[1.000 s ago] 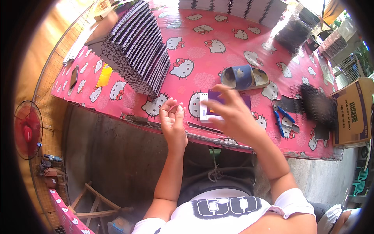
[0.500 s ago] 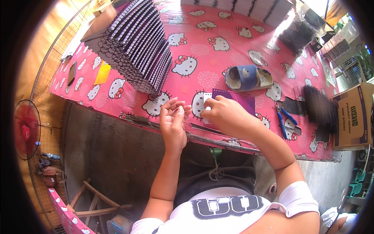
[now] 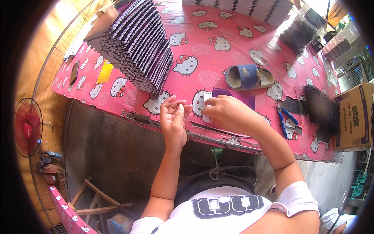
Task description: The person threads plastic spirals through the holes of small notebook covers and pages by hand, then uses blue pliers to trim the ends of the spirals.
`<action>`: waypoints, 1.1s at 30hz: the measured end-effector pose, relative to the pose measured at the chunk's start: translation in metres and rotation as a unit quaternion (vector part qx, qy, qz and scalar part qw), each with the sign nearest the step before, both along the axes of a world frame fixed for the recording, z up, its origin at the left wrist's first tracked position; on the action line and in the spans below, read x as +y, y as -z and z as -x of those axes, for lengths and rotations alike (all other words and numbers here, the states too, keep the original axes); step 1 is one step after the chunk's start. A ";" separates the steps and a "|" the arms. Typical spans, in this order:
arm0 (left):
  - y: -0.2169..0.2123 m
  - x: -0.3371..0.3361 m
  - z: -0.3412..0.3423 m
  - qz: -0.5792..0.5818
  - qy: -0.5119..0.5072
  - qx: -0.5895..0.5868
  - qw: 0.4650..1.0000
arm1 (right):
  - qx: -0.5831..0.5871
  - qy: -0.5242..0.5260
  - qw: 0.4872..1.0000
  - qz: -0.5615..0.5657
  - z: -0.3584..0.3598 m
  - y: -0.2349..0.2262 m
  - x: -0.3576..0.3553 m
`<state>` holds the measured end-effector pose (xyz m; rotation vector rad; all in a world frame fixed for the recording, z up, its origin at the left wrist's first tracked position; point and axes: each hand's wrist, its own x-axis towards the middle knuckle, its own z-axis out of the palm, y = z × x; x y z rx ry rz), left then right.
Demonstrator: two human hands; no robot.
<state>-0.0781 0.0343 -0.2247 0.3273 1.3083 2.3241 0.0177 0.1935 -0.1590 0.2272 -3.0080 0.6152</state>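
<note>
My left hand [image 3: 174, 123] is palm up by the table's front edge, its fingers curled and its thumb tip against them. Whatever the pinch holds, if anything, is too small to make out. To its right, my right hand [image 3: 230, 112] lies over a small notebook [image 3: 246, 100] with a purple cover and a white punched edge [image 3: 207, 96]. Bent fingertips grip that white edge, while the hand hides much of the notebook. A tall stack of spiral-bound notebooks [image 3: 136, 46] rises to the left. Just beyond my right hand is a blue slide sandal [image 3: 249, 77].
Blue-handled pliers [image 3: 287, 119] lie at the right, near black spiral binding coils [image 3: 317, 107] and a brown cardboard box [image 3: 352, 117]. A yellow card [image 3: 104, 73] and a phone [image 3: 74, 73] are at the left. More spiral notebooks [image 3: 261, 9] stand at the back of the pink table [image 3: 233, 43].
Both hands keep nearly the same places and poses. The whole view has shifted slightly, and the right fingers have moved a little at the notebook's white edge.
</note>
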 end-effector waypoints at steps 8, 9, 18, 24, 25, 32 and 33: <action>0.000 -0.003 0.001 0.045 0.051 0.039 0.997 | -0.010 -0.001 1.000 0.010 0.002 -0.003 0.000; 0.001 -0.004 0.001 0.045 0.053 0.040 0.997 | -0.014 0.014 1.000 0.011 0.002 -0.004 -0.002; -0.033 -0.001 -0.006 -0.057 0.272 -0.031 0.960 | 0.307 0.210 0.924 0.093 -0.041 -0.030 0.016; -0.018 0.033 -0.004 0.151 0.178 0.108 0.966 | 0.178 0.062 0.972 0.141 -0.067 0.020 -0.030; -0.033 0.029 -0.009 0.143 0.167 0.139 0.965 | 0.264 0.146 0.946 0.120 -0.073 0.009 -0.018; -0.030 0.031 -0.018 0.072 0.100 0.372 0.920 | 0.170 0.290 0.767 0.547 -0.085 0.030 0.006; -0.022 0.034 -0.014 0.103 0.099 0.355 0.924 | 0.178 0.270 0.757 0.567 -0.080 0.034 0.006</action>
